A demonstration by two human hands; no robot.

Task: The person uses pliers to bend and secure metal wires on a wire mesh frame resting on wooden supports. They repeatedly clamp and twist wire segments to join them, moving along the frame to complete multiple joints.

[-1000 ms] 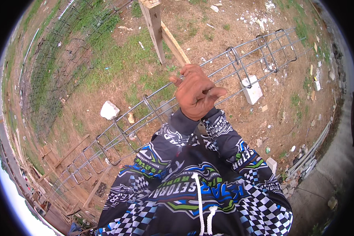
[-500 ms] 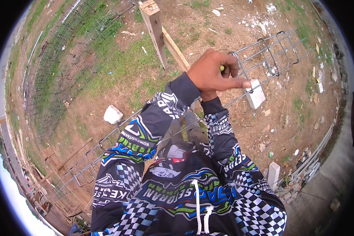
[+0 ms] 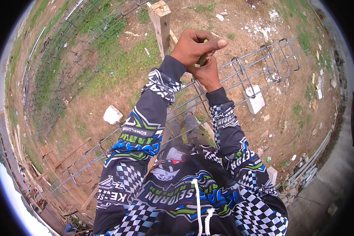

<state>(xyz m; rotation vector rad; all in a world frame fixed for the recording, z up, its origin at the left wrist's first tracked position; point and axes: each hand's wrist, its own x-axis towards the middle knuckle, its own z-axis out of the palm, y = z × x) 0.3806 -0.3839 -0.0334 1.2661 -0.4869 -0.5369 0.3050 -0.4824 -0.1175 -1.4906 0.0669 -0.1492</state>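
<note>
My left hand (image 3: 194, 48) is curled closed above the rebar cage (image 3: 259, 74), its thumb stretched out to the right. A thin tool with a yellow-green grip (image 3: 203, 59) shows in part between its fingers; fingers hide the rest, so its kind is unclear. Directly below, my right hand (image 3: 208, 75) is up against the left one with bent fingers. Whether it grips the same tool is hidden. The cage is made of long grey bars with square stirrups (image 3: 244, 72), and it runs under both forearms from lower left to upper right.
A wooden post (image 3: 161, 27) rises just beyond my hands. A white block (image 3: 254, 99) is below the cage on the right, and a pale stone chunk (image 3: 113, 115) lies at left. Wire mesh (image 3: 63, 59) covers grass at far left. Pipes (image 3: 310, 163) lie at right.
Both hands have moved up and to the left, away from the stirrup. The right hand, mostly covered before, now shows below the left one.
</note>
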